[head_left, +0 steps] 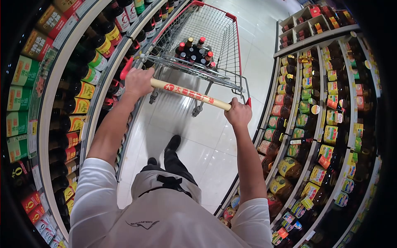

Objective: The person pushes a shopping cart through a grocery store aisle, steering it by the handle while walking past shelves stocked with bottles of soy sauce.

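A wire shopping cart with red corner trim stands ahead of me. Its cream push bar carries red lettering and runs across between my hands. My left hand is wrapped round the bar's left end, beside a red plastic end piece. Around the right end, my right hand is closed, next to the other red end piece. Inside the basket several dark bottles stand grouped together, some with red caps and one with a gold cap.
Shelves of sauce bottles and boxes line the left side, close to the cart. On the right, a rack holds many jars and bottles. Glossy pale floor tiles run between them, under my feet.
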Tool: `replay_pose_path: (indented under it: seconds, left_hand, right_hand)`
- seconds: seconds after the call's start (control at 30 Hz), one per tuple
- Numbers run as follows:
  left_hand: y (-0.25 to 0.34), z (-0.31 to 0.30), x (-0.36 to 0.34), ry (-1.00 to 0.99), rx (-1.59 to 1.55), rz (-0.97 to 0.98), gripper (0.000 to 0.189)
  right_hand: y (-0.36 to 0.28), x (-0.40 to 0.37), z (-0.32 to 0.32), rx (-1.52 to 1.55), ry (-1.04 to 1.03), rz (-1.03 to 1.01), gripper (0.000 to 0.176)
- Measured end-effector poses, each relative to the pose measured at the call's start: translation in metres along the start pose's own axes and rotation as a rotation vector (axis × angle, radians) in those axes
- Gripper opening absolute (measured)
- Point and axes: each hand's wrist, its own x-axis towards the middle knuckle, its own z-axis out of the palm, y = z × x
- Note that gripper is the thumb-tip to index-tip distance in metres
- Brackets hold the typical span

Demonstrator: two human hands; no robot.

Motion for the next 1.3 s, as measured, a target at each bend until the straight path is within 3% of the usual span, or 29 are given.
replay_pose_path:
  seconds: [0.97, 1.3]
  left_hand:
    - [-0.012, 0.042, 0.081, 0.014, 0.004, -0.015, 0.031]
    - [-0.019, 0.054, 0.108, 0.032, -0.001, -0.004, 0.024]
  right_hand:
    - [0.037, 0.089, 0.027, -0.021, 0.034, -0.024, 0.011]
    - [0.046, 0.116, 0.035, -0.005, 0.037, -0.014, 0.01]
